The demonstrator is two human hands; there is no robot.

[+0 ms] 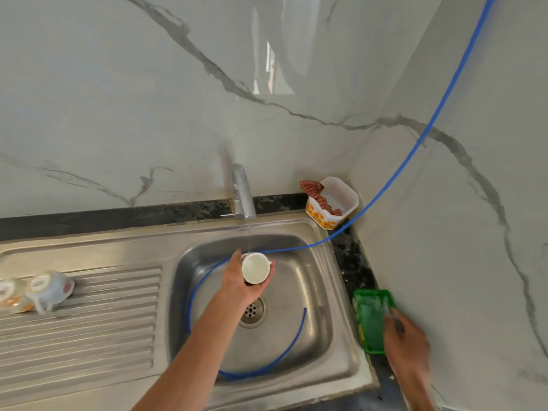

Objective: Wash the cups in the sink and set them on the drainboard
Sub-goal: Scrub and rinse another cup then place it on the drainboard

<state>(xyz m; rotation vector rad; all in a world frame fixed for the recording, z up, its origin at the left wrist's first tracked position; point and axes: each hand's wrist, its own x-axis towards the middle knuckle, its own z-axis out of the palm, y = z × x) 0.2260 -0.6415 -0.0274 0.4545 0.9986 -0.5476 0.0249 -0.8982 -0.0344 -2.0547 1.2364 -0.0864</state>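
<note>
My left hand (237,281) grips a white cup (255,267) over the steel sink (320,295), mouth facing me, just under the thin stream of water from the tap (243,192). Two cups lie upside down on the ribbed drainboard (98,318) at the far left: a pale blue one (50,287) and an orange-patterned one (13,296) partly cut off by the frame edge. My right hand (407,339) reaches into the green tray (370,318) on the counter right of the sink and holds something grey and blurred there.
A blue hose (415,143) runs down the right wall and coils inside the basin around the drain (252,311). A white tub with orange flowers (332,203), holding a reddish cloth, stands in the back corner. Marble walls close in behind and on the right.
</note>
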